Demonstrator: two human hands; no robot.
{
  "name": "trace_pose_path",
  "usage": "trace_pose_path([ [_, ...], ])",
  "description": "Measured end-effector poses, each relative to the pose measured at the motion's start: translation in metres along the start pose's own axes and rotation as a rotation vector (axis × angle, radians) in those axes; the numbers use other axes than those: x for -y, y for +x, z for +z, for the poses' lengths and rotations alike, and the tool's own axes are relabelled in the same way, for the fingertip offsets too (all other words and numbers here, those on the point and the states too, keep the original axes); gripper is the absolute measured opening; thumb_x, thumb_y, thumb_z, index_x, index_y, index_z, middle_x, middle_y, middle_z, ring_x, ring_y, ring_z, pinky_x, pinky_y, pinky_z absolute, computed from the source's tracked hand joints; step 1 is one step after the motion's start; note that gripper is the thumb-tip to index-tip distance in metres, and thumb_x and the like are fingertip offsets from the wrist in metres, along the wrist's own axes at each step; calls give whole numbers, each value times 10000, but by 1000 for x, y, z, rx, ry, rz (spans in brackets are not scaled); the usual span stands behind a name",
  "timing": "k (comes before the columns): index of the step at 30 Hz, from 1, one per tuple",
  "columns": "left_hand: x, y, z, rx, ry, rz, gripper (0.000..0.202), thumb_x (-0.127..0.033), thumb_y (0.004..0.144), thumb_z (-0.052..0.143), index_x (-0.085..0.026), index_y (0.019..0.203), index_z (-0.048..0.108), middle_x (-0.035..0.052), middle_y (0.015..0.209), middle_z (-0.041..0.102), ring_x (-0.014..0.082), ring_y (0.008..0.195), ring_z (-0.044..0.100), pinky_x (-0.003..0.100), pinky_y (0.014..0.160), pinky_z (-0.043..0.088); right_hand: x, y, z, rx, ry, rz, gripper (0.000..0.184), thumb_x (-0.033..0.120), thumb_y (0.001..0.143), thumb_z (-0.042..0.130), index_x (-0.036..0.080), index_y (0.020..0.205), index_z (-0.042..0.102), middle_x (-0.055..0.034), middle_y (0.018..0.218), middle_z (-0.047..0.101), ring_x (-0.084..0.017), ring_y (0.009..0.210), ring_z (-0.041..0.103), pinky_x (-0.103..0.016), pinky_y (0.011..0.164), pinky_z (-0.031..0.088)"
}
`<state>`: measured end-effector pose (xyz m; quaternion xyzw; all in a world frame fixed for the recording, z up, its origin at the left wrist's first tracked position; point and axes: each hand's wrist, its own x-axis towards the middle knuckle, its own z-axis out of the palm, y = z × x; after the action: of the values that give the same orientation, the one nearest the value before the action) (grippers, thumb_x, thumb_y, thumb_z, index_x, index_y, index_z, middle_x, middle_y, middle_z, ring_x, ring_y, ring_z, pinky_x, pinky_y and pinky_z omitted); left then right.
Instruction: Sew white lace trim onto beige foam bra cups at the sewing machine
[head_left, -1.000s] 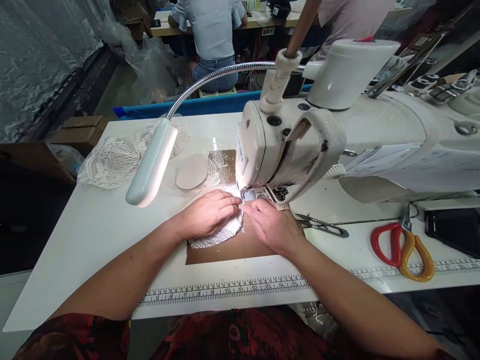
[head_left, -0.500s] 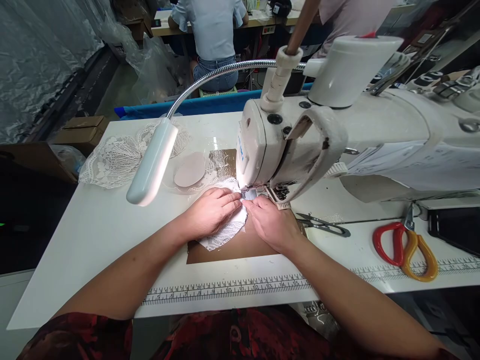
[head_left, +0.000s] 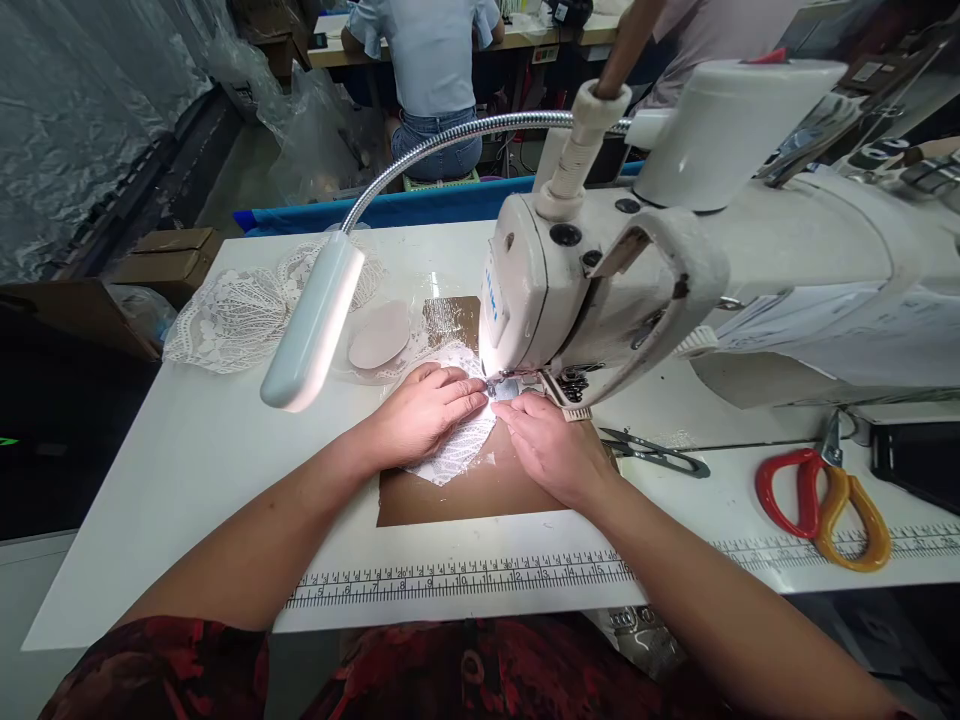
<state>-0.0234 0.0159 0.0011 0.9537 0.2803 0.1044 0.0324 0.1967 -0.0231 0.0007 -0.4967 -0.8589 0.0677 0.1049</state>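
A white lace piece (head_left: 455,452) lies under the needle end of a white sewing machine (head_left: 517,290). My left hand (head_left: 427,412) rests flat on the lace, its fingers stretched toward the presser foot (head_left: 493,388). On the other side, my right hand (head_left: 551,440) is closed, with the fingertips at the lace edge close to the foot; its thumb is hidden. Both hands are over a brown plate (head_left: 480,500) on the white table (head_left: 225,450). Thread snips (head_left: 656,455) lie just right of my right hand.
A lamp (head_left: 315,320) on a bendable arm hangs over the left side. Behind it are more lace pieces (head_left: 225,320) and a pale oval pad (head_left: 380,335). Scissors (head_left: 825,490) with red and yellow handles lie at right. A person (head_left: 431,70) sits beyond the table.
The lace piece has turned slightly under my left hand, its lower tip shifting up and right. Both hands stay by the presser foot. The whole view has shifted a little.
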Motion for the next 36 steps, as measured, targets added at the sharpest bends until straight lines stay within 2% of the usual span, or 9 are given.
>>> trace_pose_path([
  [7, 3, 0, -1, -30, -3, -35, 354, -197, 937, 406, -165, 1263, 539, 98, 1310, 561, 273, 1117, 495, 445, 928, 399, 0, 1, 5, -8, -54, 9, 401, 150, 890, 394, 240, 1221, 603, -46, 883, 621, -151, 758, 529, -257, 606, 326],
  [12, 3, -2, -1, -30, 27, -52, 342, -201, 926, 431, -178, 1243, 558, 110, 1317, 551, 292, 1140, 483, 467, 923, 402, -1, 1, 1, -15, -31, -47, 386, 155, 885, 411, 247, 1197, 620, -29, 829, 604, -144, 719, 500, -262, 600, 305],
  [17, 0, -5, -2, -7, -9, 40, 338, -190, 923, 434, -164, 1239, 549, 106, 1343, 531, 283, 1192, 463, 453, 950, 410, -2, -2, -3, -14, -24, -118, 347, 136, 860, 436, 253, 1098, 660, -19, 829, 584, -141, 697, 450, -262, 566, 262],
  [21, -1, -5, -5, 25, -49, 110, 372, -146, 899, 433, -154, 1257, 534, 105, 1331, 545, 259, 1190, 483, 427, 956, 421, -3, -3, -2, -7, -30, -140, 341, 129, 858, 437, 241, 1095, 655, -25, 840, 585, -140, 701, 438, -262, 579, 265],
  [25, -1, -4, -6, 42, -52, 137, 388, -150, 893, 437, -154, 1269, 533, 105, 1327, 551, 260, 1180, 498, 422, 939, 432, -3, -2, -1, -5, -47, -127, 341, 138, 863, 434, 242, 1105, 650, -28, 833, 586, -142, 692, 438, -267, 573, 259],
  [36, -9, -1, 1, 7, -17, 34, 363, -194, 906, 468, -126, 1255, 541, 115, 1312, 559, 254, 1161, 507, 402, 922, 429, 5, 0, -5, 41, -79, -6, 360, 153, 882, 386, 229, 1123, 642, -34, 871, 615, -143, 680, 496, -287, 538, 225],
])
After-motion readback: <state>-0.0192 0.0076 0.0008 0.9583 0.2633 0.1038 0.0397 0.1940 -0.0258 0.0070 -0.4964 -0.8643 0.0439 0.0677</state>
